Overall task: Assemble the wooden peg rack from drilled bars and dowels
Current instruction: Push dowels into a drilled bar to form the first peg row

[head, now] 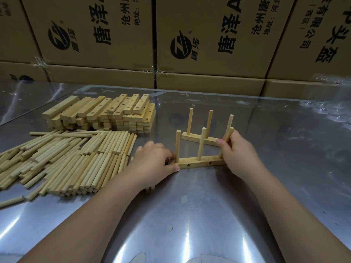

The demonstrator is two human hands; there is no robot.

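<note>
A drilled wooden bar (199,162) lies on the metal table near me with three dowels standing in it. My left hand (153,160) grips its left end, thumb along the front face, beside the left dowel (178,146). The middle dowel (201,144) stands free. My right hand (238,150) holds the right dowel (228,134) over the bar's right end. Behind it stands a second bar (199,139) with three upright dowels, untouched.
A stack of drilled bars (102,112) sits at the back left, with a heap of loose dowels (62,160) in front of it. Printed cardboard boxes (190,44) wall off the far edge of the steel table (190,215).
</note>
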